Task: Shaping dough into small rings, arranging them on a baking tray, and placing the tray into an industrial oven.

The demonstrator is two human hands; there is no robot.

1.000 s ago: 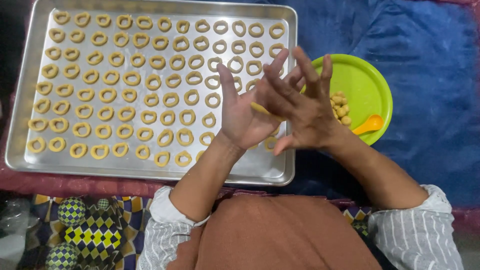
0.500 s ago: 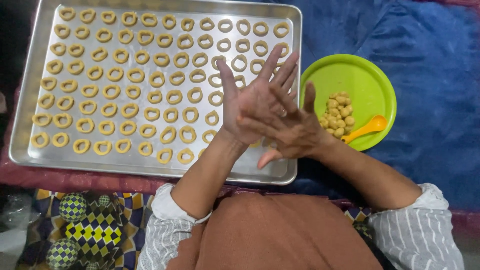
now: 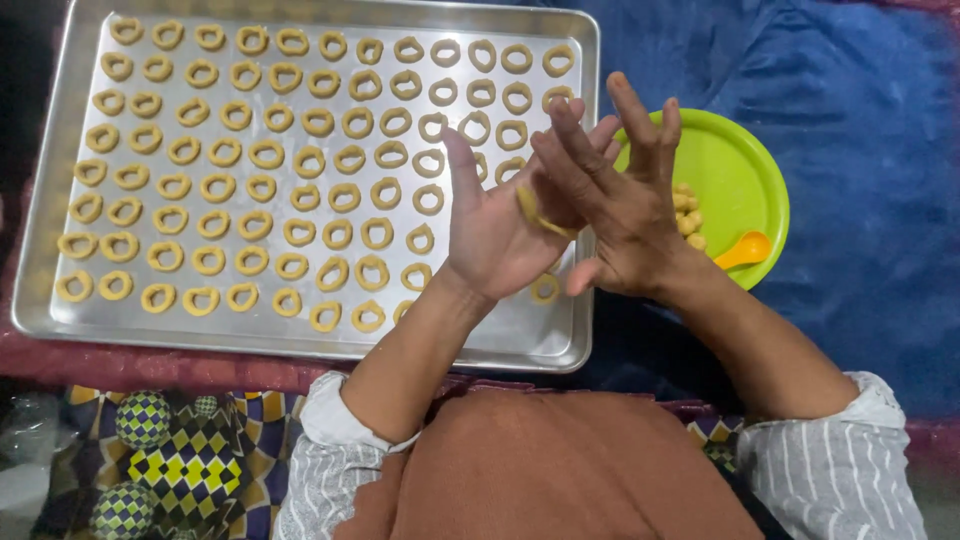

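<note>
1. Rolling a thin strip of dough between your palms, you have the left hand palm-up just off the right end of the baking tray and the right hand laid across it.
2. Your fingers on both hands are spread and straight, not curled; the dough is pressed between the flat palms, and only a short yellow length of it shows between them.
3. Judging by its look, the strip is soft, light and easily torn or flattened. Keep pressure gentle, and take it by its ends with fingertips, not by the middle.
4. On the tray sit rows of finished dough rings, filling most of it; its near-right corner, just under your hands, has bare metal.
5. Right of the tray, on the blue cloth, a green plate holds a small heap of dough balls and an orange spoon; your right hand partly hides the heap.
</note>
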